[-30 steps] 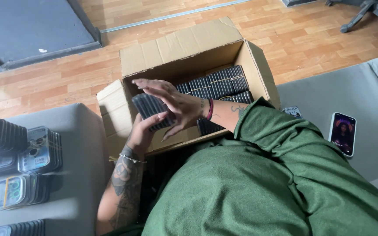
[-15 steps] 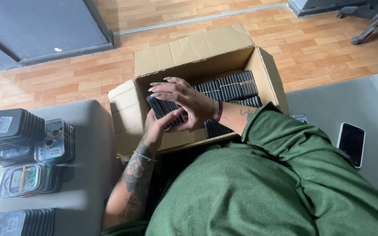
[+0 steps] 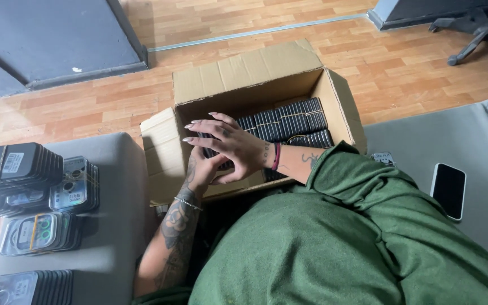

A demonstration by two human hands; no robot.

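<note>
Starting at your left, four banded stacks of clear-fronted phone cases are already sitting on the grey cushioned seat (image 3: pixel 114 237): a dark stack (image 3: pixel 21 164) at the top, a clear-windowed stack (image 3: pixel 74 183) just beside it, another (image 3: pixel 38 231) below, and one more (image 3: pixel 26 287) at the bottom edge. That part of the work is looking done, as far as you can judge from how they are lying.

Moving to the middle, your left hand (image 3: pixel 204 172) is reaching up from below with its fingers curled under a dark bundle of cases (image 3: pixel 213 149) at the front left corner of the open brown cardboard box (image 3: pixel 244 73). Your right hand (image 3: pixel 230 144) is lying over the top of the same bundle, fingers spread and pressing down, so both hands are gripping it between them. Most of the bundle is hidden beneath your hands, so it is probably, not certainly, clear of the box floor.

Further right inside the box, several rows of dark banded bundles (image 3: pixel 295 118) are standing packed together, so plenty is remaining to unload.

At the far right, a black smartphone (image 3: pixel 448 190) is lying face up on the grey seat, well apart from your hands.
</note>
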